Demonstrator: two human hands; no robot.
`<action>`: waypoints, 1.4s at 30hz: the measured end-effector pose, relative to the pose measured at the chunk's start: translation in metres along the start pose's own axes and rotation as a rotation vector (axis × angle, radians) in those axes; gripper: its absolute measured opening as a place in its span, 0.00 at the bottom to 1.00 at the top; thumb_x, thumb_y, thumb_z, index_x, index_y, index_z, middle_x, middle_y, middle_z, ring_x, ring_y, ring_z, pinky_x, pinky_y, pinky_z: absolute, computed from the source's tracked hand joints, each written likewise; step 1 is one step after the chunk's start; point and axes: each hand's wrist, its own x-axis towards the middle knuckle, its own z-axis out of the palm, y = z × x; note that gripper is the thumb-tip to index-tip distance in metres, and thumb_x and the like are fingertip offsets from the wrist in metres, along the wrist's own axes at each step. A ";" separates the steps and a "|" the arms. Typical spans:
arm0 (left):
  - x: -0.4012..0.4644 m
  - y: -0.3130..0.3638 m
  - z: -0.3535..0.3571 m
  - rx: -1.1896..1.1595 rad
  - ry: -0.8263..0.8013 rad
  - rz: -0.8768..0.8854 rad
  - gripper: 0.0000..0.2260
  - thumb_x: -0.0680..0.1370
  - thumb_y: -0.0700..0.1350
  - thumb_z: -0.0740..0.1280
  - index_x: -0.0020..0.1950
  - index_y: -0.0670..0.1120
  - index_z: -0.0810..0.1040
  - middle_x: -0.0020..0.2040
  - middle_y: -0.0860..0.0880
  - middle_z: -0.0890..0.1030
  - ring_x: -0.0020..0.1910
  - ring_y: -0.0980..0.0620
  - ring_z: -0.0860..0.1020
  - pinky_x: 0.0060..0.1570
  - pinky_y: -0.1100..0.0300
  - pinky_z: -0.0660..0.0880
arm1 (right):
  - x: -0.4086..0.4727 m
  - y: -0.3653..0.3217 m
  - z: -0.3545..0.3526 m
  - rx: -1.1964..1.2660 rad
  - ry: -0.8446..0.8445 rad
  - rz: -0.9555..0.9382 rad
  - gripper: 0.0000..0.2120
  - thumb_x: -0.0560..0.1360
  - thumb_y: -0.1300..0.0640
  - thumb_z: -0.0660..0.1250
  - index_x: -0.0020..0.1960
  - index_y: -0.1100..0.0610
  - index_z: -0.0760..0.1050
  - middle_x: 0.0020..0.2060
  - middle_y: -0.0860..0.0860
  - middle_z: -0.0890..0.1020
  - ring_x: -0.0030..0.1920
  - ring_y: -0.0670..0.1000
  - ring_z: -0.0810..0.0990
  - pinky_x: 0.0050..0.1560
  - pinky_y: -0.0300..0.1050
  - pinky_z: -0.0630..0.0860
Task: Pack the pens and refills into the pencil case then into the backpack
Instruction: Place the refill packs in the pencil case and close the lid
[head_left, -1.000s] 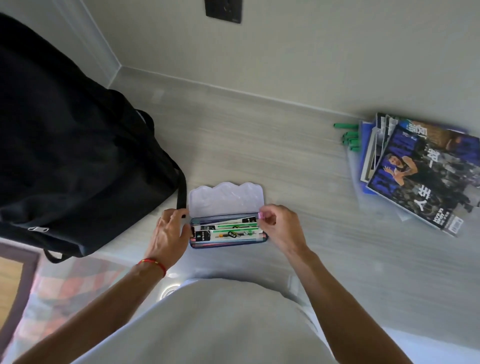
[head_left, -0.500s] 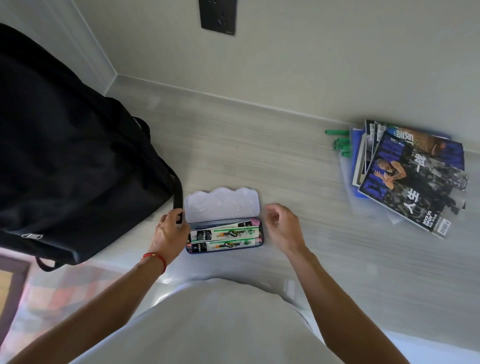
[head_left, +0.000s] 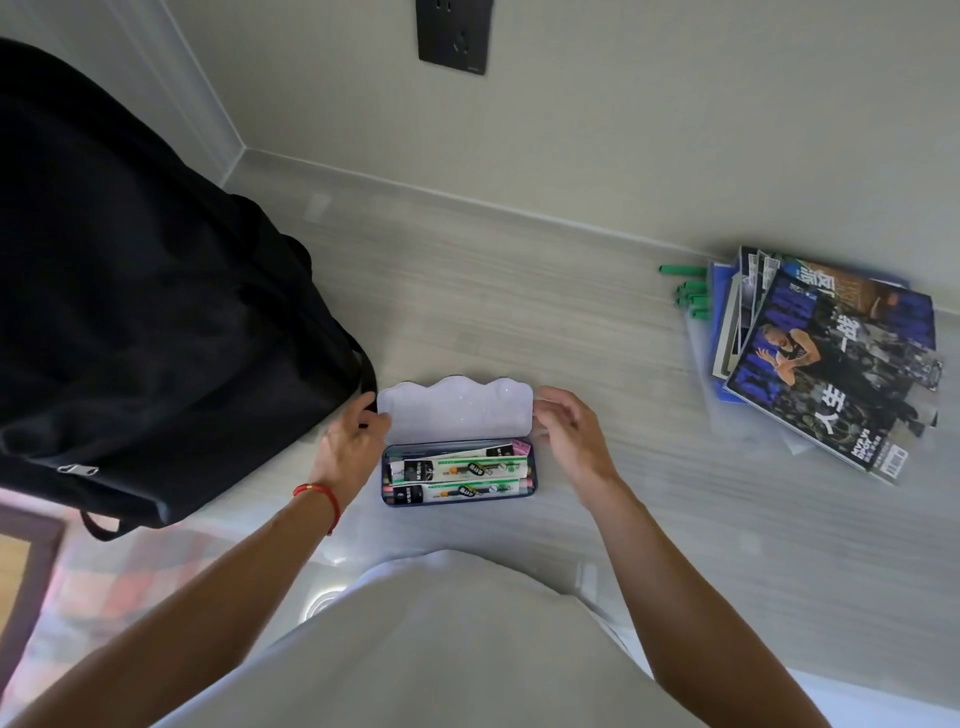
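Note:
A dark blue pencil case (head_left: 533, 480) lies open on the pale table, its white scalloped lid (head_left: 456, 411) standing up behind it. Inside lie two packs of refills (head_left: 457, 479) in green and white wrappers, with pens partly hidden under them. My left hand (head_left: 349, 446) is at the lid's left end, fingers touching its edge. My right hand (head_left: 569, 434) is at the lid's right end, fingers spread and touching it. The black backpack (head_left: 135, 312) stands to the left, right beside the case.
A stack of magazines (head_left: 826, 358) lies at the right on the table, with several green pens or caps (head_left: 691, 296) poking out at its left edge. A dark wall socket (head_left: 453, 34) is on the wall behind. The table's front edge runs near my body.
My right hand has left the refills inside the case and risen to the lid's right end. My left hand has slid up from the case's left end to the lid.

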 end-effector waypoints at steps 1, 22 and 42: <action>-0.001 -0.002 -0.001 -0.013 -0.004 0.033 0.21 0.72 0.57 0.60 0.63 0.55 0.75 0.47 0.46 0.83 0.49 0.42 0.81 0.54 0.44 0.78 | -0.005 0.001 -0.002 0.013 0.012 -0.008 0.18 0.70 0.48 0.67 0.60 0.45 0.79 0.53 0.46 0.86 0.56 0.48 0.84 0.64 0.57 0.77; -0.014 -0.026 0.021 -0.052 -0.089 -0.003 0.16 0.74 0.36 0.71 0.59 0.52 0.77 0.53 0.48 0.82 0.50 0.48 0.83 0.45 0.49 0.83 | -0.051 0.043 -0.006 -0.319 0.039 -0.037 0.17 0.76 0.56 0.72 0.63 0.54 0.76 0.52 0.48 0.83 0.48 0.47 0.82 0.48 0.38 0.77; 0.023 0.014 0.082 0.149 -0.013 -0.016 0.16 0.70 0.51 0.78 0.51 0.48 0.77 0.43 0.49 0.84 0.40 0.51 0.84 0.41 0.50 0.84 | -0.003 0.048 -0.023 -0.351 0.196 0.107 0.29 0.64 0.43 0.78 0.58 0.54 0.73 0.53 0.54 0.80 0.49 0.53 0.82 0.47 0.48 0.81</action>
